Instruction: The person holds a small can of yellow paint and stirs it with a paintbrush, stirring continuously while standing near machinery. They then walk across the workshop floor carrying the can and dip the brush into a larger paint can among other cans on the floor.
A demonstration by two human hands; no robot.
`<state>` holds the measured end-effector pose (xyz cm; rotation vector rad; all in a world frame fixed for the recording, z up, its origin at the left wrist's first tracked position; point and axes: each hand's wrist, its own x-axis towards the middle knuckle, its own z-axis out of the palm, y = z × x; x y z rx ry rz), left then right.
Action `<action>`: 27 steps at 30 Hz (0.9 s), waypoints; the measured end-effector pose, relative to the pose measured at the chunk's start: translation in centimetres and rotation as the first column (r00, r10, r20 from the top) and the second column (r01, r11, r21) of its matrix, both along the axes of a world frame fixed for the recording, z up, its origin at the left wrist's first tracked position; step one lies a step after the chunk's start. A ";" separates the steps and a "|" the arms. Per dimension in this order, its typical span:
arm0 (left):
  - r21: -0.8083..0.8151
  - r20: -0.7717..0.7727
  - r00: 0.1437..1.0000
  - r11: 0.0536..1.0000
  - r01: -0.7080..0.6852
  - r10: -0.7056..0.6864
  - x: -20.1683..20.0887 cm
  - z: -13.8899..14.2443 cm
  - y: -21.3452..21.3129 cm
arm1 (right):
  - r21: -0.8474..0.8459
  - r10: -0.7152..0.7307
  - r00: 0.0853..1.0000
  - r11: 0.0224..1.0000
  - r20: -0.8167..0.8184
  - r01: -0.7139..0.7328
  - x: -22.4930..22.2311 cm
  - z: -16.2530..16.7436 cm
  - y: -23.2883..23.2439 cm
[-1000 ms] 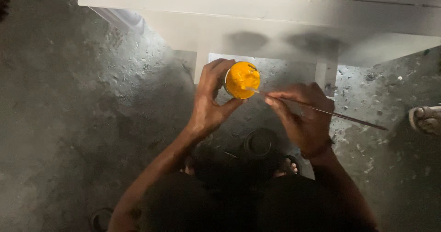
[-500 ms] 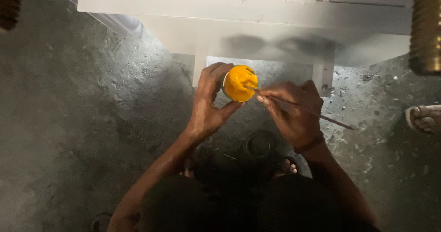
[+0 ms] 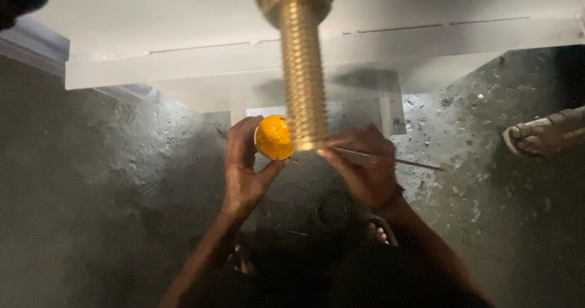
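1. the left hand (image 3: 244, 168) is curled around a small round object coated in bright orange-yellow paint (image 3: 273, 137), thumb below and fingers wrapped over the top and far side, holding it up in front of the body.
2. the right hand (image 3: 364, 168) is closed in a pinch on a thin paintbrush stick (image 3: 396, 159); the handle runs out to the right, past the hand, nearly level.
3. the brush's tip end points toward the orange object, but a blurred brass-coloured threaded rod (image 3: 301, 70) hangs down in front of the camera and covers that spot, so i cannot tell whether the tip touches the paint.
4. the orange object sits just left of the rod's lower end, between the two hands, above a dark grey, speckled floor (image 3: 97, 198).
5. a white bench or table frame (image 3: 201, 64) crosses the top of the view, its legs standing beyond the hands.
6. at the right edge, another person's sandalled foot (image 3: 542, 134) rests on the floor, well apart from the hands.
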<state>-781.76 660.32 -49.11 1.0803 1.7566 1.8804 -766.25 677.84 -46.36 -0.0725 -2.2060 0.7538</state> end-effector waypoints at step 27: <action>-0.197 -0.083 0.996 0.980 -0.026 0.009 0.1 -2.5 0.8 | -0.135 -0.226 0.765 0.974 -0.603 0.182 -6.9 7.4 9.3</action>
